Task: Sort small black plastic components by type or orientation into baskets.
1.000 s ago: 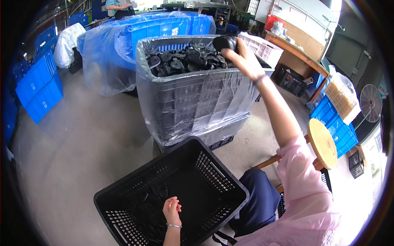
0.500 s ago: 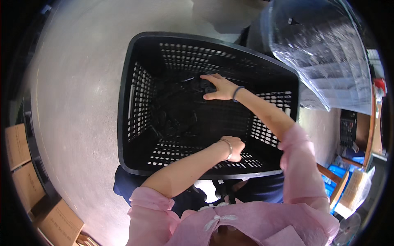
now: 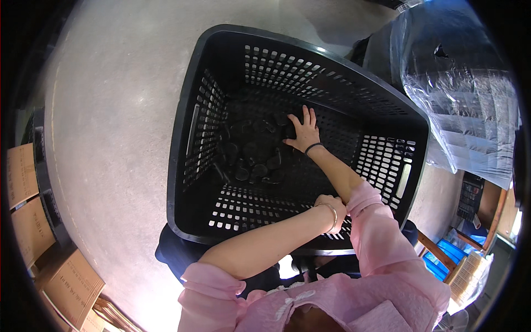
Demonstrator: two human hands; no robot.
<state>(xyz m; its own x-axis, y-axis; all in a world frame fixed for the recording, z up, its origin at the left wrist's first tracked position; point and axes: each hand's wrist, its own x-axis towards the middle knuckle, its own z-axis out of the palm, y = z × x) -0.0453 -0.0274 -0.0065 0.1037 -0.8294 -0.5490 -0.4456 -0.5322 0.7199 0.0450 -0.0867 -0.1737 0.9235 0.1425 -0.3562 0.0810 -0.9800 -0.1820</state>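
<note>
A large black plastic basket (image 3: 298, 43) with slotted walls stands before me. On its floor lies a loose heap of small black rounded pieces (image 3: 249, 160), gathered mostly at the left; their exact kind is too dark to make out. Beside the heap, deep inside the basket, my right hand (image 3: 305, 131) has its fingers spread and holds nothing visible. A dark band circles that wrist. My left arm crosses over the near wall, and my left hand (image 3: 333, 211) is closed against or just beside my right sleeve (image 3: 365, 198). What its fingers hold, if anything, is hidden.
A large bundle in clear plastic wrap (image 3: 459, 99) stands beyond the basket's right corner. Cardboard boxes (image 3: 33, 224) line the left edge. At the lower right are a wooden frame (image 3: 437, 252), blue items (image 3: 442, 260) and a bagged stack (image 3: 470, 274).
My right hand has turned from pointing left to pointing away, fingers spread wider. My left hand has moved right, up to my right sleeve. The basket appears shifted right in view.
</note>
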